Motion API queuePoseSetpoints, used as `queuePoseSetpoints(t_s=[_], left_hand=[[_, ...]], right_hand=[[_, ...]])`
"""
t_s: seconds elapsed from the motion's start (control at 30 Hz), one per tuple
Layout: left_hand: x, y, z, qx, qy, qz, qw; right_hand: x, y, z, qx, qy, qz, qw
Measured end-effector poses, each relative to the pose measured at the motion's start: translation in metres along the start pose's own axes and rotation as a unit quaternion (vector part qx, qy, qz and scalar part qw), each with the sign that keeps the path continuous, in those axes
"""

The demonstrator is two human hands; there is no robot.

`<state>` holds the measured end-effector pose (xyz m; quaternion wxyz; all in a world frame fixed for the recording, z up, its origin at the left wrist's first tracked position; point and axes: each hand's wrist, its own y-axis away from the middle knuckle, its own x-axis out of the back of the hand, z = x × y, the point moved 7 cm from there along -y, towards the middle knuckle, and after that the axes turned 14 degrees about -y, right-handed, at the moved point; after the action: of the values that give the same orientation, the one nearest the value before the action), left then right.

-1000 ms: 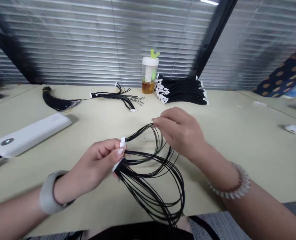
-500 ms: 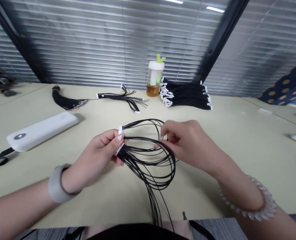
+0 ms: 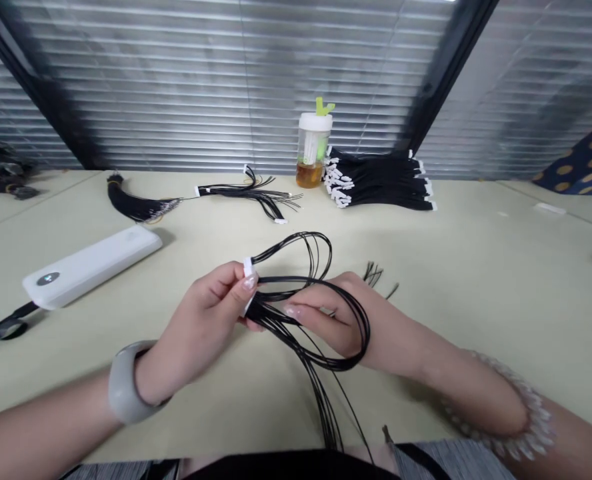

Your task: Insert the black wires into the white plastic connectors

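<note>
My left hand [image 3: 211, 320] pinches white connectors [image 3: 249, 267] between thumb and fingers. From them black wires [image 3: 349, 363] loop out to the right and curve back, while a loose group of wires hangs down toward the table's front edge. My right hand [image 3: 341, 317] is closed on some of the black wires, its thumb and forefinger pressed together inside the large loop. Thin wire ends [image 3: 373, 273] stick out behind my right hand.
On the table [image 3: 476, 280], a white power bank [image 3: 93, 267] lies left. Behind are a black wire bundle [image 3: 136, 203], a smaller harness [image 3: 249, 193], a bottle [image 3: 313, 150] with amber liquid and a stack of black cables [image 3: 386, 180] with white connectors.
My right hand has moved down and closer to the left hand, into the wire loop. Wire ends now show behind it. The whole view has shifted slightly.
</note>
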<state>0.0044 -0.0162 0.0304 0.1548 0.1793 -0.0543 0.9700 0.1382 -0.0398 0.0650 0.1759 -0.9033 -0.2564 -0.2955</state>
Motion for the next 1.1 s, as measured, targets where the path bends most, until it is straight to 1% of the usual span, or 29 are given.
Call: queuePoseSetpoints(t_s=[0.1,0.17,0.3,0.37,0.43,0.53,0.7,0.87,0.97,1.03,1.1], left_hand=[[-0.002,0.002,0.007,-0.025,-0.081,0.001,0.996],[-0.002,0.004,0.012,-0.045,-0.126,0.015,0.991],[0.002,0.006,0.016,-0.068,-0.235,0.050,0.968],[0.003,0.006,0.016,-0.068,-0.286,0.055,0.954],[0.003,0.006,0.015,-0.069,-0.318,0.055,0.944],[0.001,0.007,0.015,-0.068,-0.332,0.054,0.939],[-0.002,0.010,0.013,-0.063,-0.311,0.049,0.947],[-0.004,0.010,0.012,-0.082,-0.317,0.054,0.943],[-0.003,0.009,0.012,-0.092,-0.319,0.069,0.941],[-0.002,0.009,0.011,-0.095,-0.317,0.077,0.941],[-0.002,0.009,0.010,-0.094,-0.313,0.075,0.942]], right_hand=[[-0.007,-0.003,0.007,0.008,-0.013,0.023,1.000],[-0.009,-0.004,0.006,0.035,0.007,0.040,0.999],[-0.009,-0.004,0.001,0.072,0.036,0.053,0.995],[-0.010,-0.004,0.000,0.069,0.041,0.052,0.995],[-0.011,-0.004,0.002,0.050,0.035,0.041,0.997],[-0.013,-0.006,0.008,0.017,0.005,0.016,1.000],[-0.017,-0.007,0.012,-0.010,-0.050,-0.032,0.998],[-0.016,-0.008,0.007,-0.030,-0.046,-0.032,0.998],[-0.018,-0.009,0.010,-0.049,-0.090,-0.041,0.994],[-0.019,-0.010,0.014,-0.044,-0.114,-0.049,0.991],[-0.020,-0.010,0.016,-0.033,-0.115,-0.056,0.991]])
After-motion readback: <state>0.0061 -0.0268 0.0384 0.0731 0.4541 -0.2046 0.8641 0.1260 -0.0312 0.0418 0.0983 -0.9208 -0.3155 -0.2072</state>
